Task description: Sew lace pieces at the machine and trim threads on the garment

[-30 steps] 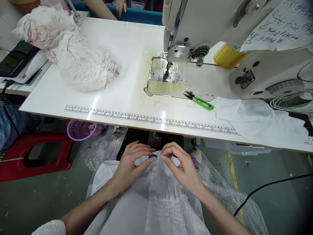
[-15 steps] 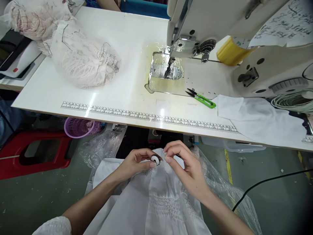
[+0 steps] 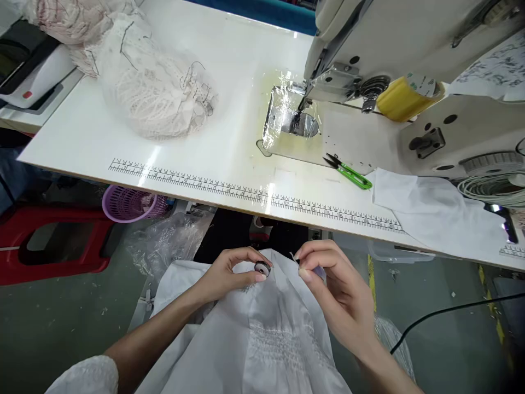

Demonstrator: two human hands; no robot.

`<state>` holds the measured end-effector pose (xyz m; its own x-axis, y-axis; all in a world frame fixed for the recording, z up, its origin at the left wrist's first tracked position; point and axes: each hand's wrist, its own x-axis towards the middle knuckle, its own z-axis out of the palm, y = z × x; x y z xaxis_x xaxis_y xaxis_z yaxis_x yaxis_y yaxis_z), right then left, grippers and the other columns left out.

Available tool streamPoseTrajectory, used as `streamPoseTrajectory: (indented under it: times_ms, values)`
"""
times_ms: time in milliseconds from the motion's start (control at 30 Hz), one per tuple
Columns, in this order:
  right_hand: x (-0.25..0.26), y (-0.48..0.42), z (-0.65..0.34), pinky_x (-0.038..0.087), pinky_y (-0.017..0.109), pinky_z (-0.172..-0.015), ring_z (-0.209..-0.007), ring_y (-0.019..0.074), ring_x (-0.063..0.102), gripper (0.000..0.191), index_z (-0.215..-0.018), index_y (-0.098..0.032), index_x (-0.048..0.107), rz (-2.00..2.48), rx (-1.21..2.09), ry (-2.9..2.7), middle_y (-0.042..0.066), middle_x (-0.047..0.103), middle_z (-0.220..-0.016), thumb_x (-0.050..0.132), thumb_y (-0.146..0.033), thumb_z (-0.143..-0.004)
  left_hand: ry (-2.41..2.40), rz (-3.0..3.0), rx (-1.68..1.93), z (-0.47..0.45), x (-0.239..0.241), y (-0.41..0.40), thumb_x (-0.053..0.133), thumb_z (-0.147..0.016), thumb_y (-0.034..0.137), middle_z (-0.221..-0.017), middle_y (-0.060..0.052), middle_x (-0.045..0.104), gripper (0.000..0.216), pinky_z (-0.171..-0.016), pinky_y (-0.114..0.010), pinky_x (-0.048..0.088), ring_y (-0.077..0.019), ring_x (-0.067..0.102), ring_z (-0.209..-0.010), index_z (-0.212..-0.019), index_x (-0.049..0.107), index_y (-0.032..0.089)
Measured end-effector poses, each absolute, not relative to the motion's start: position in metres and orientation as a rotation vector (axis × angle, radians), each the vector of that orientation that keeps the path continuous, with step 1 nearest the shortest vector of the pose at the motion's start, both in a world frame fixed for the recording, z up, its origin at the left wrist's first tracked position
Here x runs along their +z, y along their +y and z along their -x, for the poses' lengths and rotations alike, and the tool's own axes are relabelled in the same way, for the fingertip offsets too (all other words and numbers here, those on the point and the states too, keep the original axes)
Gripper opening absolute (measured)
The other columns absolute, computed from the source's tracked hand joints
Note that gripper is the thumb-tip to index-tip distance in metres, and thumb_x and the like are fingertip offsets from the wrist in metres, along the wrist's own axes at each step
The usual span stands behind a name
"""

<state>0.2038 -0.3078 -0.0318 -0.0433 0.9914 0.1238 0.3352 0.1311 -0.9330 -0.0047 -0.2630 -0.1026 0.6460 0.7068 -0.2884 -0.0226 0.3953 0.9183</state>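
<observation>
Below the table edge, over my lap, my left hand [image 3: 229, 271] pinches a small round metal bobbin [image 3: 262, 268] between thumb and fingertips. My right hand [image 3: 332, 284] is a short way to its right, thumb and forefinger pinched on a thin thread end. Both hands rest above a white smocked garment [image 3: 262, 339] lying on my lap.
A white sewing table [image 3: 205, 164] with a printed ruler strip carries the sewing machine [image 3: 410, 65], green thread snips [image 3: 348, 171], a bagged lace pile [image 3: 151, 93] and white cloth [image 3: 435, 210]. Under it are a purple basket [image 3: 129, 203], a red stool [image 3: 53, 243] and plastic bags.
My right hand has drawn away to the right from the bobbin, pinching thread. My left hand has kept hold of the bobbin. The view has shifted slightly right.
</observation>
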Motion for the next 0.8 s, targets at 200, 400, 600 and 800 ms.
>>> streamPoseTrajectory:
  times_ms: [200, 400, 600, 800]
  values:
    - [-0.029, -0.309, -0.205, 0.046, 0.034, -0.076, -0.093, 0.0186, 0.056, 0.014, -0.094, -0.022, 0.059, 1.342, 0.907, -1.488, 0.005, 0.055, -0.098, 0.054, -0.009, -0.092, 0.761, -1.046, 0.519, 0.006, -0.102, -0.262, 0.075, -0.082, 0.026, -0.103, -0.003, 0.071, 0.012, -0.093, -0.033, 0.047, -0.0199, 0.064, -0.100, -0.094, 0.073, 0.023]
    - [-0.029, -0.308, -0.207, 0.046, 0.032, -0.074, -0.093, 0.0177, 0.056, 0.014, -0.094, -0.022, 0.059, 1.353, 0.869, -1.462, 0.005, 0.055, -0.097, 0.055, -0.009, -0.092, 0.779, -1.132, 0.564, 0.006, -0.103, -0.264, 0.072, -0.083, 0.024, -0.102, -0.004, 0.072, 0.010, -0.090, -0.036, 0.051, -0.0210, 0.066, -0.099, -0.093, 0.073, 0.024]
    - [-0.035, -0.309, -0.216, 0.046, 0.034, -0.076, -0.094, 0.0182, 0.057, 0.011, -0.092, -0.023, 0.061, 1.437, 0.782, -1.454, 0.005, 0.057, -0.098, 0.057, -0.013, -0.092, 0.738, -1.344, 0.679, 0.006, -0.105, -0.267, 0.072, -0.085, 0.022, -0.101, -0.005, 0.072, 0.009, -0.088, -0.035, 0.053, -0.0198, 0.066, -0.097, -0.094, 0.073, 0.023]
    - [-0.049, -0.315, -0.232, 0.045, 0.031, -0.075, -0.094, 0.0178, 0.058, 0.008, -0.089, -0.024, 0.061, 1.581, 0.744, -1.395, 0.004, 0.059, -0.098, 0.060, -0.016, -0.092, 0.725, -1.619, 0.768, 0.005, -0.105, -0.268, 0.072, -0.085, 0.019, -0.101, -0.004, 0.072, 0.013, -0.087, -0.036, 0.050, -0.0188, 0.065, -0.097, -0.098, 0.071, 0.023]
